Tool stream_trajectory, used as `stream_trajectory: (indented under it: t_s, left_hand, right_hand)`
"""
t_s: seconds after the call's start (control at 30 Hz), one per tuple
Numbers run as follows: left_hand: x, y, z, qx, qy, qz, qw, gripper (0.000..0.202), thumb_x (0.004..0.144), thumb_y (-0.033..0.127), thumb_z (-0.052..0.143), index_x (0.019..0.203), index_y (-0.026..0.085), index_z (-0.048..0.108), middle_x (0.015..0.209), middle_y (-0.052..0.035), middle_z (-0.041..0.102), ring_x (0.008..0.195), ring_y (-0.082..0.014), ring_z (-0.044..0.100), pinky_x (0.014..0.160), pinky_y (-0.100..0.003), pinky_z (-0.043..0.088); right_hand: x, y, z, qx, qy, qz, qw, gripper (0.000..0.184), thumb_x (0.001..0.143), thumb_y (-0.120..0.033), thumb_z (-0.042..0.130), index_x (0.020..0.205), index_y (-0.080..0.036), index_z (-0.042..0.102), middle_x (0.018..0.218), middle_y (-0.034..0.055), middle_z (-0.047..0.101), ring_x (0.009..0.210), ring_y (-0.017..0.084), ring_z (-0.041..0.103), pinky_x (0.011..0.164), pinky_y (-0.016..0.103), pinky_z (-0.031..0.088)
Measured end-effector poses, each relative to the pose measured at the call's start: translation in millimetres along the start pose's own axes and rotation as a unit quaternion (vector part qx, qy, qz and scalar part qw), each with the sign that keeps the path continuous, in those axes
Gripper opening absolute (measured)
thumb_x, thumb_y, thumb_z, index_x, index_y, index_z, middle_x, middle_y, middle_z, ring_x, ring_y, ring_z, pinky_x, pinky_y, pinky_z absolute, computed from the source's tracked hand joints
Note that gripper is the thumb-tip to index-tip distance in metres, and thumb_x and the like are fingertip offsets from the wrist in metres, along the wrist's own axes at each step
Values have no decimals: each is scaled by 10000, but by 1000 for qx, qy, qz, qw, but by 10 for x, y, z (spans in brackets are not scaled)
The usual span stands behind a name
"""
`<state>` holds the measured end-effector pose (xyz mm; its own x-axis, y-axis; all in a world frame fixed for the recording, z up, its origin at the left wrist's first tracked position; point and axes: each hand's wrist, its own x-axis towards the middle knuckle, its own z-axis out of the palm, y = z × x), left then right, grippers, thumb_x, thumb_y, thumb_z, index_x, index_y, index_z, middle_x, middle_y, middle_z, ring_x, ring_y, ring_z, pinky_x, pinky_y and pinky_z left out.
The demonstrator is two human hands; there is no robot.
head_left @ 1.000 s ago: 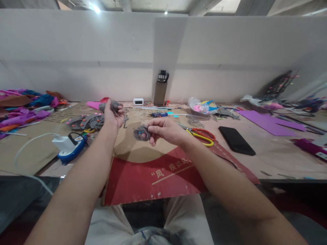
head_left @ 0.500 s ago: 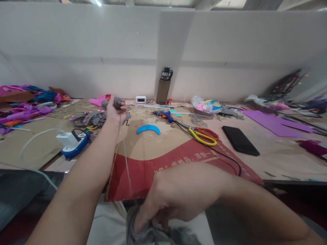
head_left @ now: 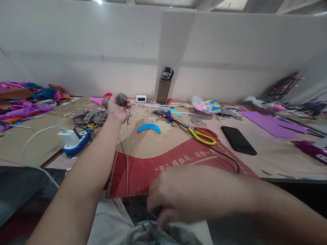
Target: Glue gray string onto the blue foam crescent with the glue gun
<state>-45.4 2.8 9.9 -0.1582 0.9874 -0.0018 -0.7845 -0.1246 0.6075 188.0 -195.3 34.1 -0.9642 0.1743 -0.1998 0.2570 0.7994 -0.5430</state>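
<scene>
My left hand (head_left: pixel 117 109) is held out over the table, its fingers wrapped round a small grey ball of yarn (head_left: pixel 121 99). A thin grey strand (head_left: pixel 127 160) hangs from it down toward my lap. My right hand (head_left: pixel 176 197) is low over my lap, blurred, with fingers curled down at a grey pile of yarn (head_left: pixel 163 234) on my lap. Beside the left hand lie grey felt pieces with orange dots (head_left: pixel 88 117). A blue crescent-shaped piece (head_left: pixel 149 128) lies on the cardboard sheet (head_left: pixel 166 160) in front of me.
Yellow and red scissors (head_left: pixel 203 135), a blue glue gun (head_left: pixel 163 115) with its black cord, and a black phone (head_left: pixel 238 140) lie to the right. A bottle (head_left: pixel 165 85) and small white clock (head_left: pixel 141 98) stand by the wall. A white charger on a blue device (head_left: pixel 74 140) sits left.
My right hand dropped from mid-table, where it held a grey yarn clump, down to my lap. The blue crescent piece is now uncovered. My left hand rose slightly with its ball.
</scene>
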Motion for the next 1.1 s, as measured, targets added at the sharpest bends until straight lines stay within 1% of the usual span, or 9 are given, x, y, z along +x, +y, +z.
stream_trajectory:
  t_s: [0.03, 0.07, 0.13, 0.2, 0.3, 0.43, 0.53, 0.77, 1.1]
  left_hand:
    - [-35, -14, 39, 5, -22, -4, 1000, 243, 834, 378, 474, 761, 164, 563, 681, -71, 595, 567, -134, 560, 463, -215, 452]
    - [-69, -30, 76, 12, -40, -6, 999, 243, 825, 369, 464, 781, 157, 574, 696, -81, 605, 585, -148, 568, 472, -234, 462]
    - [-130, -68, 139, 35, -75, -5, 997, 243, 811, 340, 450, 831, 146, 593, 729, -90, 622, 627, -170, 586, 504, -265, 482]
    - [-171, -115, 181, 76, -112, -4, 991, 209, 788, 289, 472, 866, 141, 599, 761, -86, 635, 675, -176, 607, 558, -276, 499]
    - [-198, -192, 204, 154, -181, 20, 971, 202, 713, 168, 580, 915, 170, 590, 861, -54, 662, 761, -160, 634, 671, -271, 506]
    - [-198, -302, 193, 224, -228, 56, 946, 342, 640, 114, 706, 944, 199, 577, 958, -23, 665, 880, -150, 632, 809, -291, 481]
    - [-186, -393, 171, 256, -242, 78, 933, 377, 631, 150, 756, 964, 195, 585, 966, -28, 663, 906, -146, 617, 819, -277, 463]
    - [-196, -521, 137, 290, -287, 93, 908, 491, 599, 198, 803, 1039, 189, 586, 1050, -68, 650, 1006, -180, 593, 906, -331, 438]
    - [-186, -605, 106, 360, -282, 133, 879, 462, 570, 120, 775, 979, 195, 575, 1034, -39, 628, 928, -159, 591, 804, -316, 490]
  right_hand:
    - [54, 69, -81, 33, 54, -24, 998, 132, 868, -292, 554, 866, -210, 657, 871, 15, 699, 745, 131, 623, 636, 235, 431]
    - [130, 164, -174, 65, 166, -17, 984, 146, 890, -275, 517, 912, -214, 648, 922, 11, 688, 791, 125, 619, 694, 237, 442]
    - [336, 431, -369, 120, 382, -4, 916, 167, 891, -282, 497, 973, -210, 623, 971, 29, 660, 879, 138, 598, 795, 274, 446]
    - [571, 762, -535, 182, 520, 25, 834, 179, 857, -296, 537, 1006, -209, 585, 972, 36, 635, 912, 147, 578, 830, 306, 446]
    - [853, 1220, -660, 323, 604, 73, 725, 285, 770, -322, 632, 998, -204, 508, 954, 38, 597, 875, 143, 571, 797, 323, 471]
    - [960, 1527, -616, 481, 596, 43, 641, 340, 758, -373, 635, 1006, -223, 457, 1011, 28, 556, 830, 117, 579, 768, 320, 506]
    - [905, 1595, -562, 471, 615, 19, 632, 328, 757, -364, 633, 1011, -221, 485, 1002, 22, 554, 802, 106, 580, 738, 303, 526]
    - [787, 1675, -584, 376, 656, -12, 654, 230, 761, -328, 623, 945, -203, 562, 1001, 31, 614, 789, 109, 615, 738, 298, 554]
    - [635, 1664, -603, 96, 692, 111, 707, 169, 729, -154, 531, 855, -167, 643, 856, 38, 690, 761, 136, 623, 774, 306, 509]
